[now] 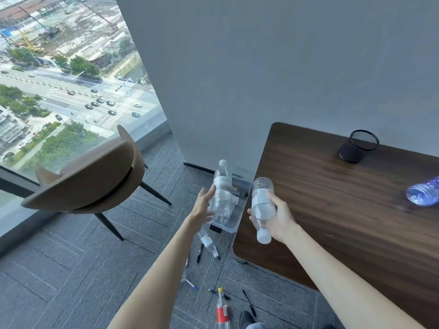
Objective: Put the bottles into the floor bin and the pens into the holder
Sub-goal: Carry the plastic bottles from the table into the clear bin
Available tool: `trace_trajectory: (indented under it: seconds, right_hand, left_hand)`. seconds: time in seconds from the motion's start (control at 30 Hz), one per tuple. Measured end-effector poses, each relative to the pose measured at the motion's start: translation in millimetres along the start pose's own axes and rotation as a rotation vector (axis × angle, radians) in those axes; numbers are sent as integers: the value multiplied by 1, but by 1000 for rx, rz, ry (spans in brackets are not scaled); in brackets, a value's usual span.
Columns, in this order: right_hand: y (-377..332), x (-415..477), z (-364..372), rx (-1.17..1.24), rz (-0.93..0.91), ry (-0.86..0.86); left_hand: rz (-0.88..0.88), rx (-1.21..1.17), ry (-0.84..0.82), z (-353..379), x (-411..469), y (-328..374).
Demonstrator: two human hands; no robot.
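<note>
Clear plastic bottles are at both hands. The right hand (278, 218) grips a clear bottle (261, 203) round its middle, white cap down and base up. Its white label carries fine print too small to read. The left hand (203, 206) is open, fingers straight, lying against the side of a tall bottle (222, 186). That bottle is upright, cap up, over the bin (228, 228), and its pale label band is blurred. The clear-walled bin sits on the floor (71, 269) just beside the corner of the bench (332, 222).

Below the hands a small bottle (208, 243) lies on the floor with black pens (199, 254) near it. Nearer the camera lies a red-label bottle (222, 313) with a yellow cap, its writing illegible. On the bench the black mesh holder (358, 148) stands by the wall, well apart from a blurred blue bottle (424, 194) at the right edge. A tan chair (95, 184) stands by the window (59, 79).
</note>
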State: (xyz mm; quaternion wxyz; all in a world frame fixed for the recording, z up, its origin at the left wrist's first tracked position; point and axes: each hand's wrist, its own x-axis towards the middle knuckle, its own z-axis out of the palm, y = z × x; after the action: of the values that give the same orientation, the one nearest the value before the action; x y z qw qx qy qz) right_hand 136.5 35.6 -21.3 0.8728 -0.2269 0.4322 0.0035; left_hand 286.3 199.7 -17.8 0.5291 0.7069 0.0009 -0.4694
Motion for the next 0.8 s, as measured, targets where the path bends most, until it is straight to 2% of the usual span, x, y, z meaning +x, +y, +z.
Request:
trace_trajectory:
  seconds: [0.17, 0.4, 0.47, 0.63, 0.8]
  right_hand:
    - [-1, 3, 1, 19, -31, -44]
    - [15, 18, 11, -37, -57, 12]
    - [20, 18, 20, -111, -17, 39]
    - [22, 19, 50, -427, 19, 234]
    - [-5, 32, 90, -489, -65, 228]
  left_hand:
    - [57, 86, 88, 3, 2, -25]
    - [104, 82, 133, -14, -18, -53]
    - [108, 61, 152, -22, -23, -60]
    - [127, 25, 222, -40, -31, -73]
    - [148, 26, 267, -52, -39, -72]
